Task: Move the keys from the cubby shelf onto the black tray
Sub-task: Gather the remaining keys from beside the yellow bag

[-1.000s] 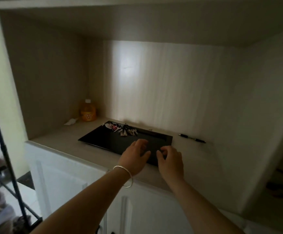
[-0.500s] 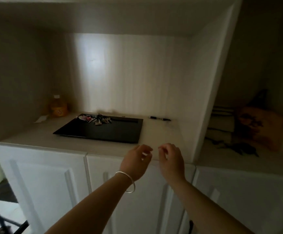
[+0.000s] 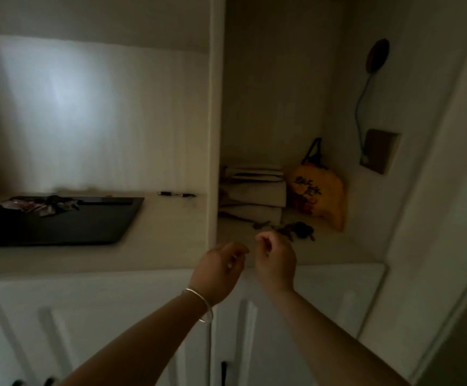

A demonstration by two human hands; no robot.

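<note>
White cabinet doors fill the near part of the view, and above them the cubby shelf runs left to right, split by an upright divider into a left and a right compartment. In the left compartment lies the black tray, flat on the shelf, its left end cut off by the frame edge. One bunch of keys is already on it, at the far left part of the tray. Just right of the tray, against the back wall, lies a pen.

Over in the right compartment, a stack of pale boxes sits at the back, with an orange bag leaning beside it on the right. In front of these, on the shelf floor, lies a second dark bunch of keys, blurred and dim.

Both bare forearms reach in from the near edge. The left hand, a thin bangle on its wrist, hangs at the shelf's front lip, fingers loosely curled and holding nothing. The right hand is just beside it, slightly farther in, its curled fingers near that second bunch; I cannot tell whether they touch it.
</note>
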